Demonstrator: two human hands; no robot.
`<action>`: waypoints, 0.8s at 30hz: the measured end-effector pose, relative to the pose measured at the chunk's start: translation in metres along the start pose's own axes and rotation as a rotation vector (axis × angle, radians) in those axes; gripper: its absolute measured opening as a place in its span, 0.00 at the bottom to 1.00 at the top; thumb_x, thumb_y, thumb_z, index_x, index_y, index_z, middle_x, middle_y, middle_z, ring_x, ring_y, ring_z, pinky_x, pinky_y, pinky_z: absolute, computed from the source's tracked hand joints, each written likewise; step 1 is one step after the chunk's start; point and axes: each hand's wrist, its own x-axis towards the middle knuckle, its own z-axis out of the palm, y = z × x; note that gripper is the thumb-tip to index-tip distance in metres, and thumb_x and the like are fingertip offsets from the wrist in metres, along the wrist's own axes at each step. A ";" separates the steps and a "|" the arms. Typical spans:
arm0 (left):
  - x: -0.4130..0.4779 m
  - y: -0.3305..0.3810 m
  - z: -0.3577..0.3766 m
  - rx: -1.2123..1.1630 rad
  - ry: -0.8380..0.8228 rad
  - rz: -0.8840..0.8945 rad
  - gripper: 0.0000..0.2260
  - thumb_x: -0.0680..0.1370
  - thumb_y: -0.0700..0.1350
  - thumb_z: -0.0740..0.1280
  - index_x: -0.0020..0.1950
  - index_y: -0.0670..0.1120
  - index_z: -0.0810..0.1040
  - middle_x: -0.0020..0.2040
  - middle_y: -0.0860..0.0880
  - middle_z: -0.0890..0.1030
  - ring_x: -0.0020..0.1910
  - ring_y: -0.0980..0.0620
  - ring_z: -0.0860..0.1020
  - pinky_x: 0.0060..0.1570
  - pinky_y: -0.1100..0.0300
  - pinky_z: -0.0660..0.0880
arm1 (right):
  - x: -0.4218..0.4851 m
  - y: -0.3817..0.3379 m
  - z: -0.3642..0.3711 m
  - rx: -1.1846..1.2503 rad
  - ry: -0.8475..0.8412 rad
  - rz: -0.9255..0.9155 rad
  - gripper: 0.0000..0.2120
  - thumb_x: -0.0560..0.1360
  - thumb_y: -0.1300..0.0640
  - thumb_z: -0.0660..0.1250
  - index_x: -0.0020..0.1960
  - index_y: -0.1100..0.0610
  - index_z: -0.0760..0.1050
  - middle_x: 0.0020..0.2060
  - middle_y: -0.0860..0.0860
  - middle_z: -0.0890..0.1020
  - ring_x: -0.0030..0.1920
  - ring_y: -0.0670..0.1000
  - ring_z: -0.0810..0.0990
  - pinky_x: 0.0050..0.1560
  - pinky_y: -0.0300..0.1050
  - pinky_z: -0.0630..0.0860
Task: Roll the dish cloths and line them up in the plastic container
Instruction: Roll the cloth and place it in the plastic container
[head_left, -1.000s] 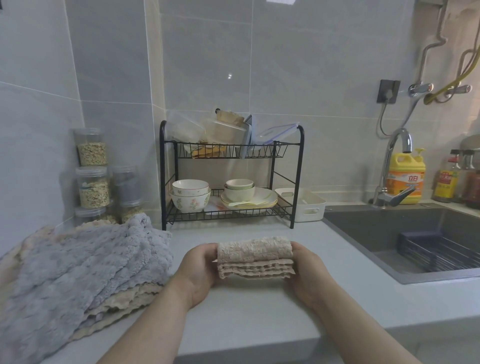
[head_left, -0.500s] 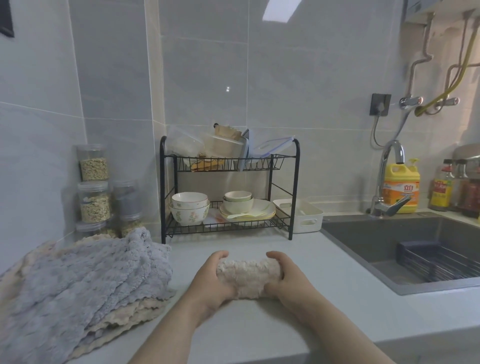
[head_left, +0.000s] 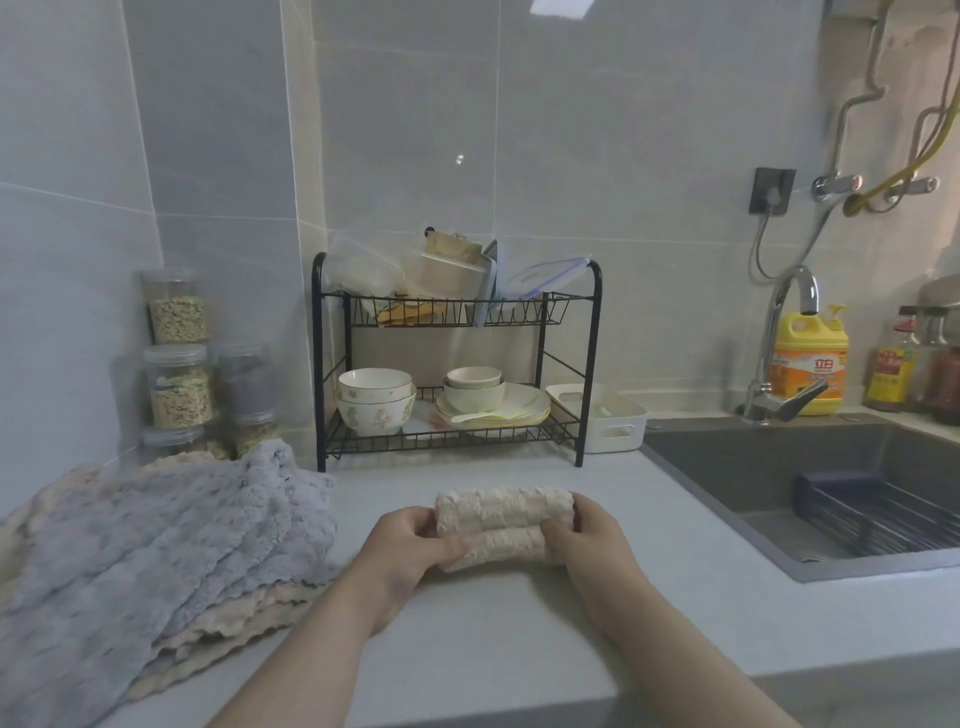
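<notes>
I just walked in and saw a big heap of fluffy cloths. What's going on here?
A person is rolling up dish cloths. The left hand and the right hand grip the two ends of a beige cloth, already rolled, over the counter. A pile of cloths lies to the left. The white plastic container stands beside the dish rack, and the roll is not in it yet.

Grey tiled walls (head_left: 623, 130). Pale countertop (head_left: 519, 649) runs left to right. Black two-tier dish rack (head_left: 457, 442) far centre against the wall. Dark sink (head_left: 727, 467) right, chrome tap (head_left: 797, 278) behind it, wall socket (head_left: 772, 189) above.
</notes>
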 end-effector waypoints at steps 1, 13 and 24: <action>0.001 0.000 -0.001 -0.020 0.008 -0.004 0.10 0.69 0.33 0.75 0.47 0.38 0.80 0.43 0.43 0.84 0.42 0.47 0.80 0.50 0.53 0.75 | 0.000 0.000 0.000 0.018 -0.010 -0.003 0.11 0.74 0.69 0.62 0.49 0.57 0.79 0.41 0.56 0.84 0.39 0.49 0.79 0.37 0.35 0.74; -0.003 0.002 0.006 -0.068 0.222 0.043 0.05 0.78 0.41 0.66 0.49 0.43 0.70 0.44 0.44 0.79 0.31 0.48 0.82 0.46 0.45 0.80 | 0.005 0.007 0.001 -0.119 0.115 0.067 0.12 0.74 0.50 0.70 0.49 0.56 0.70 0.39 0.52 0.78 0.32 0.47 0.71 0.25 0.31 0.64; 0.004 0.003 0.002 0.084 0.259 -0.093 0.10 0.74 0.34 0.70 0.50 0.44 0.72 0.46 0.44 0.82 0.44 0.48 0.82 0.44 0.54 0.81 | 0.006 -0.006 0.006 -0.215 0.113 0.239 0.06 0.75 0.57 0.66 0.48 0.49 0.71 0.43 0.51 0.80 0.43 0.49 0.78 0.39 0.31 0.71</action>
